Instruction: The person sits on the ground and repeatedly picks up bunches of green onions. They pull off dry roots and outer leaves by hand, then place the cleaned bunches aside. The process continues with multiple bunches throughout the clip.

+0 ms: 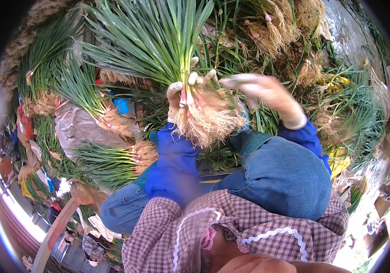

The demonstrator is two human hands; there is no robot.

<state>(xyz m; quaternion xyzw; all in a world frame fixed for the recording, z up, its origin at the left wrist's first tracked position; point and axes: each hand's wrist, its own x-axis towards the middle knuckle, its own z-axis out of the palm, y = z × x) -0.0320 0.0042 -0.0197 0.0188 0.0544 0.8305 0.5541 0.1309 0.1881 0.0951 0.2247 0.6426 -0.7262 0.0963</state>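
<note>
A bunch of green garlic point(184, 44) is gripped upright in my left hand point(174, 97), which wears a pale glove. Its long green leaves fan out away from me. The pinkish-white bulbs point(189, 99) sit between my fingers, and the tan roots point(208, 119) hang over my left sleeve. My right hand point(266, 92), also in a pale glove, is blurred to the right of the bunch. Its fingers stretch towards the bulbs with the thumb apart below them, and nothing shows in its grasp.
Green garlic lies in bunches on the left, one point(113, 163) by my knee and another point(96, 105) on a grey sheet point(75, 129). Loose rooted stalks point(270, 34) are heaped at the far right. A curved wooden piece point(58, 225) stands at lower left. Yellow plastic point(338, 162) lies beside my right arm.
</note>
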